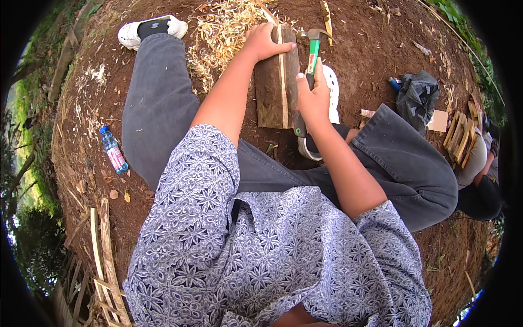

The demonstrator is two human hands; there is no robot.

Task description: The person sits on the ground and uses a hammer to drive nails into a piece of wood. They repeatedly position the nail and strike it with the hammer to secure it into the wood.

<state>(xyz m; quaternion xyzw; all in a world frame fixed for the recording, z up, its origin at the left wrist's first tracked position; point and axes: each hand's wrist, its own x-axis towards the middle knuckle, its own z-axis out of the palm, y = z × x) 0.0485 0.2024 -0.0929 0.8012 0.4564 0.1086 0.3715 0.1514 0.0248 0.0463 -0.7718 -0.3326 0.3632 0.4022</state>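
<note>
A dark, weathered wooden block (269,101) rests on the ground in front of me, with a narrow pale wood strip (283,82) running along its top. My left hand (264,43) grips the block's far end, the thumb stretched across the strip and the other fingers at the far left edge. In my right hand (315,98) is a hammer (314,52) with a green and black handle, its fingers wrapped round the lower grip. The hammer's metal head points away from me, just right of the block and not touching it.
Curly wood shavings (223,32) cover the soil beyond my left arm. A water bottle (113,150) lies at left, near long wood strips (103,256). To the right are a black plastic bag (418,98), stacked wood pieces (460,139) and another seated person (479,174).
</note>
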